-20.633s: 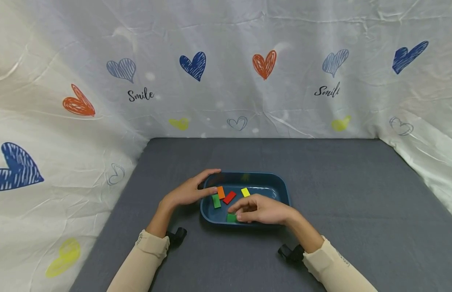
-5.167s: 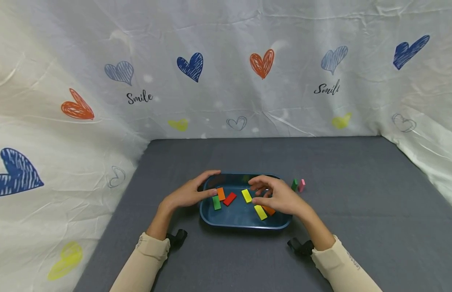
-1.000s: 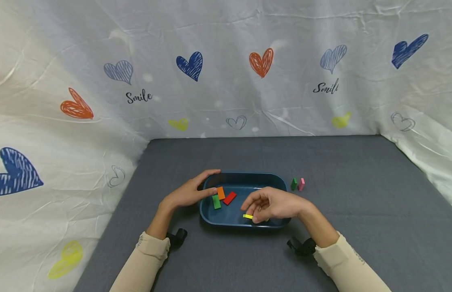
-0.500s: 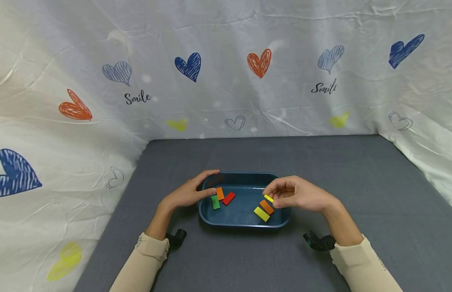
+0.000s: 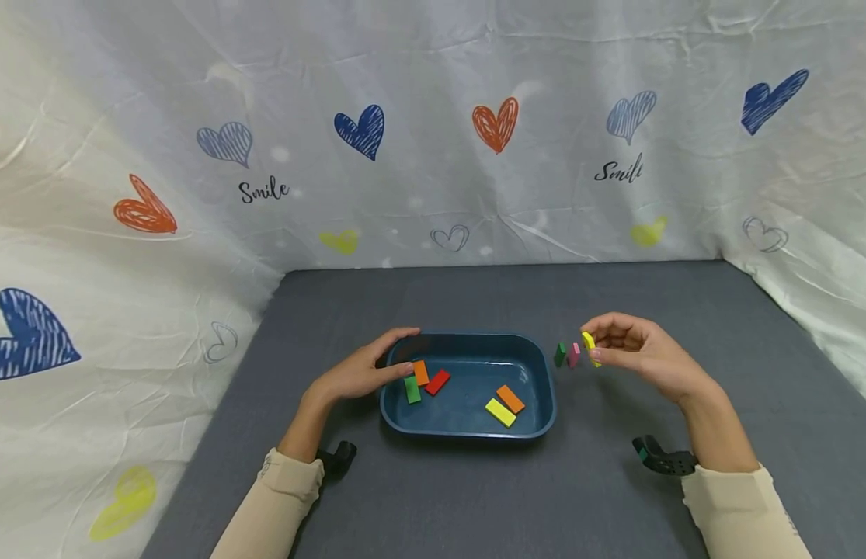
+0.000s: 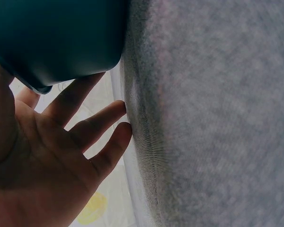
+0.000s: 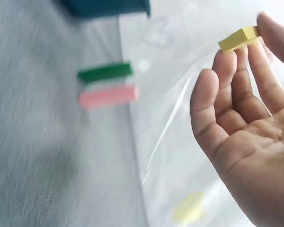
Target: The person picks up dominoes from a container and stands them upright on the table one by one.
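A yellow domino-like block (image 5: 591, 349) is pinched upright between the thumb and fingertips of my right hand (image 5: 649, 353), just right of two standing blocks. Those are a dark green block (image 5: 561, 354) and a pink block (image 5: 574, 355), side by side on the table. In the right wrist view the yellow block (image 7: 239, 39) shows above the palm. My left hand (image 5: 363, 369) holds the left end of the blue tray (image 5: 467, 435), thumb over its rim. From the left wrist view, its fingers (image 6: 97, 123) lie spread along the tray's outer wall, some at the cloth.
Inside the tray lie a green block (image 5: 412, 390), an orange block (image 5: 421, 373) and a red block (image 5: 438, 381) at the left. Another orange block (image 5: 511, 399) and a yellow block (image 5: 501, 412) lie at the right. Grey cloth (image 5: 419, 497) covers the table; a heart-print curtain (image 5: 433, 186) hangs behind.
The dark green and pink blocks have come to stand right of the tray. My right hand has lifted the yellow block from the tray and carried it right; my left hand stayed at the tray.
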Tool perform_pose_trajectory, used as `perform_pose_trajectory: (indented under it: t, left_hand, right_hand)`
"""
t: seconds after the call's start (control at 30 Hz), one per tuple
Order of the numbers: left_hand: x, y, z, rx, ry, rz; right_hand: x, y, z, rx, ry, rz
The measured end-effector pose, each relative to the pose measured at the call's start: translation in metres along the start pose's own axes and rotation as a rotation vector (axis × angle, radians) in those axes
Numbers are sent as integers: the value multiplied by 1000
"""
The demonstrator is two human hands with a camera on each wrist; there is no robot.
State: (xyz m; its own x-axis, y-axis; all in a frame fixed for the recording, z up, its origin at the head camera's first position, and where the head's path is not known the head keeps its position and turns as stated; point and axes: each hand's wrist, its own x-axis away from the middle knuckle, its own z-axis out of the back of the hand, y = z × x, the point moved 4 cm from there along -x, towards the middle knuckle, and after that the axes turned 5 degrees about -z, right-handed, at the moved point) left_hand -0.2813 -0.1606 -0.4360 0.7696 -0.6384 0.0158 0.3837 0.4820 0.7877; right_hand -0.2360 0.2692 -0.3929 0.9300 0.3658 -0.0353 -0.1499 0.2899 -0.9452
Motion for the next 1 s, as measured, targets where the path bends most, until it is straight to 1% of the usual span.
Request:
perform_pose_trajectory:
  t: [0.03, 0.13, 0.2, 0.27, 0.33, 0.43, 0.53, 0.7, 0.83, 1.0]
  left_hand:
    - [0, 0, 0, -1, 0, -3]
    - [0, -1, 0, 6, 0, -8]
    - [0, -1, 0, 9, 1, -7]
    - [0, -1, 0, 12, 1, -5]
    - [0, -1, 0, 12, 1, 0]
    - [0, -1, 0, 10, 1, 5]
    - [0, -2, -1, 11, 2, 4]
    - [0, -2, -1, 4, 5, 5]
    - [0, -1, -1, 5, 6, 8]
    - [0, 0, 0, 2, 5, 7]
  right_hand:
    - [2, 3, 4, 0, 34, -11]
    - [6, 13, 13, -15, 102, -33]
    - [7, 20, 16, -7, 133, -48]
    - [7, 28, 18, 8, 148, -71]
    - [6, 36, 17, 38, 153, -101]
    - [4, 46, 15, 74, 135, -139]
    - [0, 53, 13, 114, 115, -158]
    - [-6, 58, 11, 177, 107, -168]
    - [-9, 60, 10, 205, 104, -165]
    - [-12, 61, 8, 203, 93, -167]
